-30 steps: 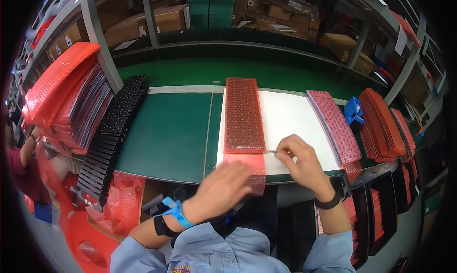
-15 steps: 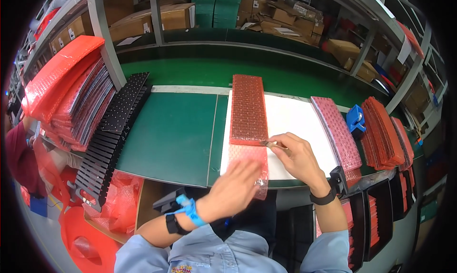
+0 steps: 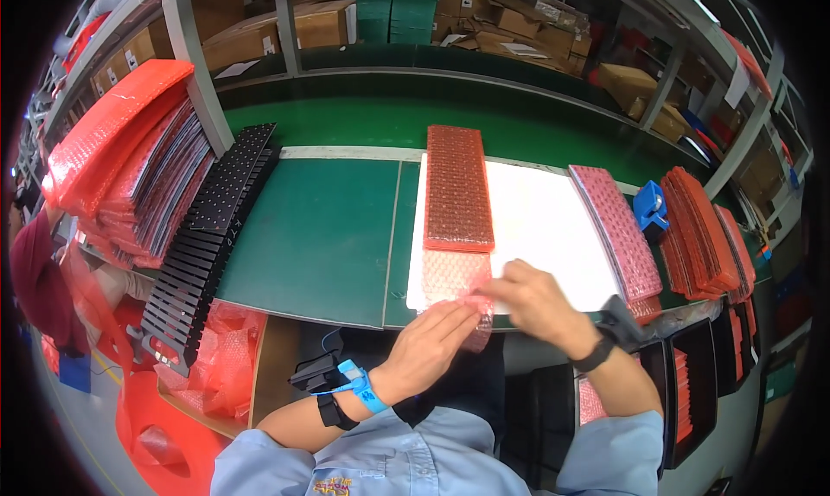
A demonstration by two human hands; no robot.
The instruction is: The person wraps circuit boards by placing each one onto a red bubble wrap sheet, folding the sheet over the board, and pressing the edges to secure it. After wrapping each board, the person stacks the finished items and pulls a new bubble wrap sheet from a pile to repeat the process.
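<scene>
A flat pack in red bubble wrap (image 3: 456,189) lies lengthwise on a white sheet (image 3: 545,219) on the bench. A paler, single-layer bubble-wrap flap (image 3: 445,276) runs from its near end over the bench edge. My left hand (image 3: 428,345) rests on this flap, fingers straight and side by side, tips toward the right hand. My right hand (image 3: 534,299) is curled with thumb and fingers pinched together, touching or nearly touching the left fingertips at the flap's right edge. Motion blurs its fingertips; whatever they hold cannot be made out.
Right of the sheet lie a pink bubble-wrapped pack (image 3: 616,237), a blue dispenser (image 3: 650,209) and a row of red-wrapped packs (image 3: 696,232). At left are a black slotted rack (image 3: 194,263) and a tall wrapped stack (image 3: 138,168). A carton of red bubble wrap (image 3: 229,358) stands below.
My right hand has come nearer to me, from the pack's near end to the flap, and the thin tool at its fingertips no longer shows. My left hand has settled lower on the flap.
</scene>
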